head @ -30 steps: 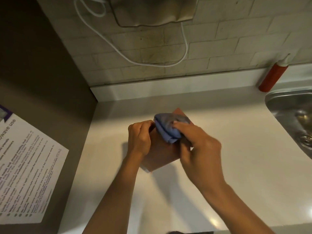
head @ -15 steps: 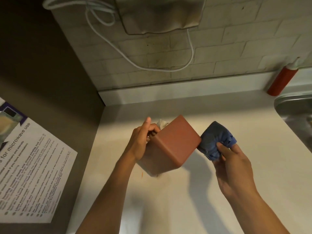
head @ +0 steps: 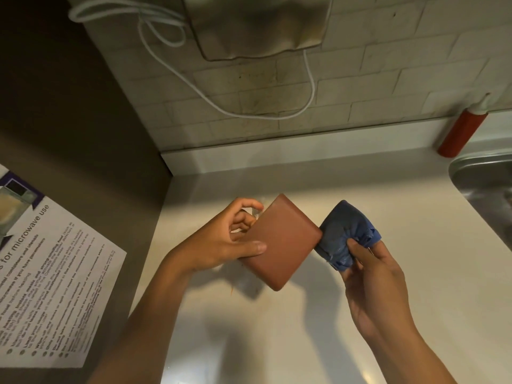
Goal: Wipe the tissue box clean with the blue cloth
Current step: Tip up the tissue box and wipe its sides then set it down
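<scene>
The tissue box [head: 282, 242] is a reddish-brown cube with rounded edges, held tilted above the pale counter [head: 304, 342]. My left hand [head: 221, 242] grips it from the left, thumb across the near face, fingers curled by the opening where a bit of white tissue [head: 260, 206] shows. My right hand [head: 371, 275] holds the bunched blue cloth [head: 343, 234], pressed against the box's right corner.
A steel sink [head: 487, 176] is at the right edge, with a red squeeze bottle [head: 461, 134] behind it against the tiled wall. A white cable [head: 221, 103] hangs below a wall-mounted steel unit [head: 257, 26]. A microwave instruction sheet [head: 47, 273] is stuck on the dark left panel.
The blue cloth came off the top of the box and went down its right side. My left hand turned the box, so one flat face now points at me.
</scene>
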Demonstrator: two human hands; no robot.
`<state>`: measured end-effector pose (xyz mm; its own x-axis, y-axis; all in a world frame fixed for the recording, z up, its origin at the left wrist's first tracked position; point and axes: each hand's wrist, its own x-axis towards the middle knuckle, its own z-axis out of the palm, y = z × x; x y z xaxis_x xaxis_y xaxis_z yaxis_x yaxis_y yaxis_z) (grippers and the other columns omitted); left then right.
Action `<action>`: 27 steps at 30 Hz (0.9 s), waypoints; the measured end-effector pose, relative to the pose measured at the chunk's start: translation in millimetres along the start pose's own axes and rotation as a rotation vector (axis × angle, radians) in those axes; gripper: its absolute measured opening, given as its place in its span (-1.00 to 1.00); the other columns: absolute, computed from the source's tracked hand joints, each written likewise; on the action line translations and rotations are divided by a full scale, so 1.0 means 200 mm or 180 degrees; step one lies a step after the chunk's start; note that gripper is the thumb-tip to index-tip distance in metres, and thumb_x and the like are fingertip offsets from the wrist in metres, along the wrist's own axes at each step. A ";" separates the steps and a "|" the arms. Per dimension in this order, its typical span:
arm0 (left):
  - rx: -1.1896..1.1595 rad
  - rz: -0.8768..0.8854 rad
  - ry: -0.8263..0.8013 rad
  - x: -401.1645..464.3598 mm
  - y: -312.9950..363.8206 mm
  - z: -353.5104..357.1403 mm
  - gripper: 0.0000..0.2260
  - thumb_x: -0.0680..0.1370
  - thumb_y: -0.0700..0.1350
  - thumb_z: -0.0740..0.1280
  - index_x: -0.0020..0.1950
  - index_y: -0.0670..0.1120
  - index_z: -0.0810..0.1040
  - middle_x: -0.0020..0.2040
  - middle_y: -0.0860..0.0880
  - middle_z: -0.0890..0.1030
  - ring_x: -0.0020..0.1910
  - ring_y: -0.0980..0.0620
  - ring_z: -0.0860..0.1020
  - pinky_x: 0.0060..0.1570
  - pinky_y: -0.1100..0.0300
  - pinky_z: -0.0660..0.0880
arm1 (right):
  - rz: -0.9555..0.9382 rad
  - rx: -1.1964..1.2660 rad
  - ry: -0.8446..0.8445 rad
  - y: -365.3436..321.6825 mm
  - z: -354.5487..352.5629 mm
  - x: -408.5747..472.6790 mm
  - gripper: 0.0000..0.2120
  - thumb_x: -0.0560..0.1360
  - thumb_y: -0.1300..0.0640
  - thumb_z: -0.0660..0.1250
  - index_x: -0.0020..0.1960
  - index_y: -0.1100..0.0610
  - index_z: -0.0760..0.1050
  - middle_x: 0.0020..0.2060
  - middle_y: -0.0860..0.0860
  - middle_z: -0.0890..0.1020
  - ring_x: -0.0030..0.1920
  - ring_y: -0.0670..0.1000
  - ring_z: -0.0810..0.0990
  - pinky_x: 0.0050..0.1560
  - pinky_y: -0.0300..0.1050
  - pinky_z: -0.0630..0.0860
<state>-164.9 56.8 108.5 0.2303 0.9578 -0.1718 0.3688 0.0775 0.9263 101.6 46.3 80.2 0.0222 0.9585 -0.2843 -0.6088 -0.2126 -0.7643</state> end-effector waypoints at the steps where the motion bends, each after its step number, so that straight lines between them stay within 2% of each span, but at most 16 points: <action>1: -0.0119 0.0063 0.0024 -0.02 -0.04 0.00 -0.33 0.41 0.01 0.60 0.43 0.17 0.37 0.14 -0.10 0.58 0.23 -0.01 0.58 0.24 0.16 0.51 | -0.0013 0.0005 0.0004 -0.01 0.00 0.00 -0.71 0.56 0.32 0.23 0.23 0.17 0.55 0.15 0.15 0.63 0.15 0.10 0.61 -0.02 -0.18 0.59; 5: -0.0438 0.0098 0.0038 -0.06 -0.15 0.01 -0.16 0.40 -0.11 0.63 0.53 0.23 0.26 0.17 0.00 0.58 0.32 -0.08 0.54 0.32 0.07 0.49 | -0.0029 -0.0041 0.0068 -0.02 -0.01 0.01 -0.70 0.56 0.32 0.23 0.24 0.15 0.54 0.14 0.13 0.64 0.16 0.12 0.61 0.07 -0.12 0.59; 9: -0.0347 -0.0008 0.0268 -0.11 -0.21 0.00 -0.15 0.38 -0.12 0.62 0.51 0.26 0.23 0.14 0.00 0.58 0.31 -0.07 0.55 0.30 0.08 0.50 | -0.0018 -0.0170 -0.0015 0.00 0.00 0.01 -0.70 0.56 0.32 0.22 0.24 0.13 0.55 0.12 0.12 0.65 0.11 0.09 0.63 -0.03 -0.17 0.60; 11: -0.0493 -0.0072 0.0366 -0.14 -0.24 0.01 -0.27 0.42 0.07 0.58 0.48 0.27 0.26 0.18 0.03 0.60 0.27 -0.02 0.58 0.18 0.15 0.57 | -0.0039 -0.0200 -0.0046 0.01 0.01 0.01 -0.70 0.56 0.33 0.22 0.22 0.12 0.56 0.11 0.11 0.66 0.06 0.06 0.65 -0.08 -0.20 0.59; 13: -0.0439 -0.0308 0.0790 -0.15 -0.25 0.06 -0.47 0.45 0.43 0.34 0.35 0.32 0.34 0.13 0.11 0.65 0.13 0.02 0.66 0.01 0.10 0.65 | -0.0044 -0.0236 -0.0078 0.02 0.02 0.01 -0.70 0.56 0.34 0.22 0.21 0.12 0.57 0.10 0.10 0.66 0.02 0.04 0.65 -0.12 -0.22 0.59; 14: -0.0321 -0.0515 0.1101 -0.14 -0.26 0.08 -0.46 0.40 0.58 0.15 0.27 0.36 0.38 0.05 0.12 0.67 0.02 0.02 0.69 -0.05 0.01 0.68 | -0.0037 -0.0260 -0.0101 0.02 0.02 0.01 -0.69 0.56 0.35 0.21 0.20 0.11 0.57 0.09 0.10 0.66 0.01 0.03 0.64 -0.13 -0.22 0.59; 16: -0.0404 -0.0792 0.1802 -0.13 -0.30 0.13 -0.34 0.26 0.71 -0.12 0.12 0.42 0.44 -0.07 0.15 0.68 -0.10 0.05 0.71 -0.03 -0.10 0.68 | -0.0034 -0.0344 -0.0160 0.03 0.03 0.01 -0.68 0.56 0.35 0.21 0.20 0.10 0.58 0.09 0.10 0.66 0.02 0.04 0.63 -0.12 -0.21 0.59; 18: -0.0449 -0.0600 0.2162 -0.12 -0.35 0.16 -0.28 0.29 0.69 -0.19 0.17 0.40 0.46 0.01 0.14 0.69 -0.06 0.02 0.71 0.00 -0.12 0.67 | -0.0115 -0.0501 -0.0220 0.04 0.04 0.00 -0.67 0.55 0.36 0.20 0.19 0.08 0.58 0.08 0.08 0.66 0.01 0.04 0.63 -0.10 -0.19 0.59; 21: -0.0386 -0.0494 0.2311 -0.13 -0.39 0.18 -0.21 0.37 0.63 -0.24 0.28 0.30 0.50 0.15 0.02 0.68 0.05 -0.08 0.69 0.04 -0.19 0.65 | -0.0473 -0.1012 -0.0274 0.05 0.06 0.00 -0.66 0.54 0.34 0.22 0.17 0.03 0.59 0.00 0.04 0.68 -0.06 0.03 0.64 -0.08 -0.16 0.59; 24: -0.0320 -0.0618 0.2568 -0.13 -0.38 0.18 -0.14 0.37 0.63 -0.28 0.28 0.26 0.54 0.09 0.04 0.70 0.01 -0.02 0.70 0.02 -0.15 0.66 | -0.0990 -0.1939 -0.0261 0.08 0.10 0.02 -0.73 0.55 0.23 0.29 0.11 -0.08 0.60 -0.13 -0.05 0.69 -0.14 -0.02 0.65 -0.14 -0.17 0.57; 27: -0.0418 -0.0702 0.2832 -0.12 -0.36 0.18 -0.11 0.34 0.64 -0.29 0.21 0.25 0.61 -0.01 0.12 0.73 -0.07 0.07 0.71 0.00 -0.03 0.67 | -0.1450 -0.2685 -0.0389 0.11 0.14 0.06 -0.74 0.55 0.17 0.30 0.10 -0.16 0.58 -0.12 -0.20 0.68 -0.11 -0.11 0.64 -0.16 -0.30 0.52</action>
<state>-164.2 18.9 34.8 -0.6293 0.7732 -0.0784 0.2044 0.2619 0.9432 66.6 57.9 77.0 0.0036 0.9858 0.1680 0.2086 0.1635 -0.9642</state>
